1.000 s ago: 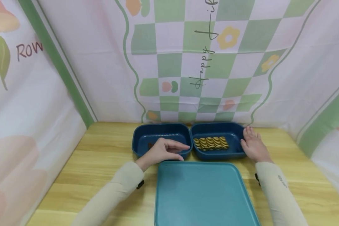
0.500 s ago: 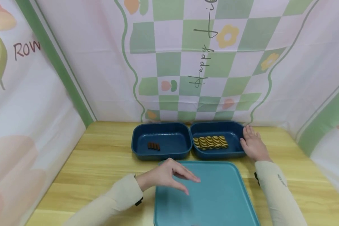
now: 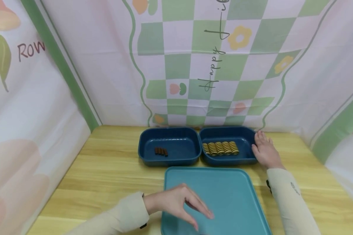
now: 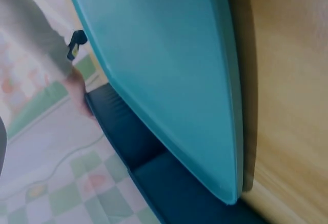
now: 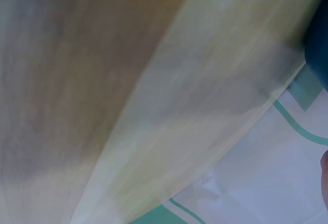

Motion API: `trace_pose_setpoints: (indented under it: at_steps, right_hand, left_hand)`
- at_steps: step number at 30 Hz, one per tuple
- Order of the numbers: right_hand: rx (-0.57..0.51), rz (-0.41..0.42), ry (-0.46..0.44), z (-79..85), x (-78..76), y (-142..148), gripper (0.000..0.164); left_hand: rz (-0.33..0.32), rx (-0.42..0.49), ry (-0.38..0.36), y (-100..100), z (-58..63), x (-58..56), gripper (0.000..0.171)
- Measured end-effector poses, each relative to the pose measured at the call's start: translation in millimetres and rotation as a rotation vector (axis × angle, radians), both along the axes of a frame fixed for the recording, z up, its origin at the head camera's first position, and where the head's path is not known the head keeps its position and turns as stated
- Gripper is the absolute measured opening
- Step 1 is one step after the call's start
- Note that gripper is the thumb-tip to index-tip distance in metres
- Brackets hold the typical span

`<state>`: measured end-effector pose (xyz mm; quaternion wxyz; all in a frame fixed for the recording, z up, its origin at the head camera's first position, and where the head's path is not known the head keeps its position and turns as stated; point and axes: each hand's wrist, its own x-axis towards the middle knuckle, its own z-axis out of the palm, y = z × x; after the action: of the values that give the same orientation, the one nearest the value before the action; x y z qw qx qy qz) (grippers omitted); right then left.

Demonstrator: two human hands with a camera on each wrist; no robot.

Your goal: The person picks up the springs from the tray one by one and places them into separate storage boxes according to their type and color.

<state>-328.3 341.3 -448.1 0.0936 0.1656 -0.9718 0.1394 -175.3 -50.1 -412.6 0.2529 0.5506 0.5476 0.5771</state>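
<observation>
My left hand (image 3: 176,204) is above the teal tray (image 3: 217,186), its thumb and fingers apart in a C shape with nothing visible between them. A sliver of something dark shows at the bottom edge of the head view, below the fingertips. My right hand (image 3: 267,150) rests against the right end of the right blue box (image 3: 250,143). Inside that box lie several gold-and-black striped rolls (image 3: 220,148), side by side. The left blue box (image 3: 179,158) contains several short dark brown sticks (image 3: 161,151).
Both boxes stand side by side at the back of the wooden table (image 3: 106,169), behind the tray. A printed cloth (image 3: 179,65) hangs directly behind them and along both sides. The right wrist view is mostly blurred wood and cloth.
My left hand has moved from the left box toward me, over the tray, bringing the brown sticks into sight. The right hand has stayed at the right box.
</observation>
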Motion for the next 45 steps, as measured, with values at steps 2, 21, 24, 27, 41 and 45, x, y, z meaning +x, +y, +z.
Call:
trace_pose_setpoints:
  at_steps: [2,21,24,27,41,45]
  right_hand:
    - [0.004,-0.003,0.000,-0.1,0.3,0.1,0.055]
    - [-0.016,-0.009,-0.024,3.7,3.1,-3.2,0.055]
    - [-0.020,-0.008,-0.021,3.8,3.4,-3.3,0.055]
    - [-0.018,-0.009,-0.026,3.8,3.7,-3.5,0.055]
    - [-0.013,-0.005,-0.013,3.2,2.8,-2.4,0.055]
    - [-0.008,-0.006,-0.017,2.2,1.8,-1.5,0.055]
  left_hand:
    - [-0.016,-0.022,0.056,1.5,-3.3,2.0,0.036]
    - [-0.107,-0.344,0.808,17.5,-27.4,11.9,0.028]
    - [-0.137,-0.318,0.776,22.4,-31.0,14.4,0.028]
    - [-0.163,-0.334,0.774,26.0,-34.4,14.6,0.027]
    - [-0.156,-0.358,0.823,29.5,-39.0,15.0,0.020]
    - [-0.148,-0.365,0.847,29.9,-38.2,14.3,0.020]
